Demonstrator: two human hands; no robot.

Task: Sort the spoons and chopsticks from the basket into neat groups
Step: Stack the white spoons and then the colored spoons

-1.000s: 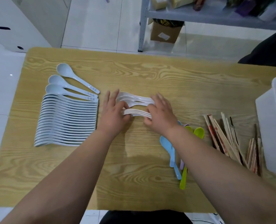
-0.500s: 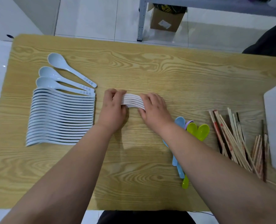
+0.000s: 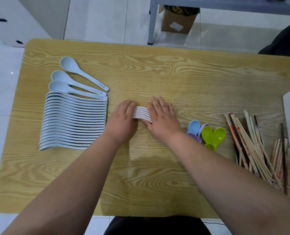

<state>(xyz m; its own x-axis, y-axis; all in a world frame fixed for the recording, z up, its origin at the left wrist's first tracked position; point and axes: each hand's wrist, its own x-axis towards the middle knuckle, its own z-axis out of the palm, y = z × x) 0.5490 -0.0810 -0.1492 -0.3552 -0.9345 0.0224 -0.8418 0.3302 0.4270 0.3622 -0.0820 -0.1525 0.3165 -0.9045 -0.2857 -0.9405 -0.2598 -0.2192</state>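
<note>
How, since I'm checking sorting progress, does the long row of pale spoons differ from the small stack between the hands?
The long row holds many spoons; the small stack only a few. The long row lies untouched; the small stack is pressed between the left hand and right hand. The long row looks bluish, the small stack whiter. Both sit packed edge-on on the table.
</note>
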